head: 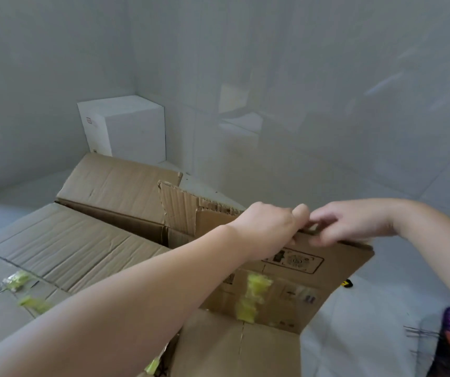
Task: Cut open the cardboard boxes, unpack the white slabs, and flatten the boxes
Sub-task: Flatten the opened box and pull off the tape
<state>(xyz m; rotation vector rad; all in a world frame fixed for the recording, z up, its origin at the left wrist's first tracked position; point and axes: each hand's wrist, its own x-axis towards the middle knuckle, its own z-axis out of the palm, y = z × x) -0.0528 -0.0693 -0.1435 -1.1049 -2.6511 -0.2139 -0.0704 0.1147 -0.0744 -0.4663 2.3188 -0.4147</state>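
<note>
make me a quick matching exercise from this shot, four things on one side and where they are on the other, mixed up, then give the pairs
Things:
1. white slab stack
2. yellow tape strip
3. printed label
4. flattened cardboard

Places:
A. on the raised flap, just below the two hands
B. on the floor at the left, under the left forearm
C. in the far corner against the walls
D. lower on the raised flap, near its fold

Pairs: 1-C, 2-D, 3-A, 4-B

Both the left hand and the right hand pinch the top edge of the raised flap.
</note>
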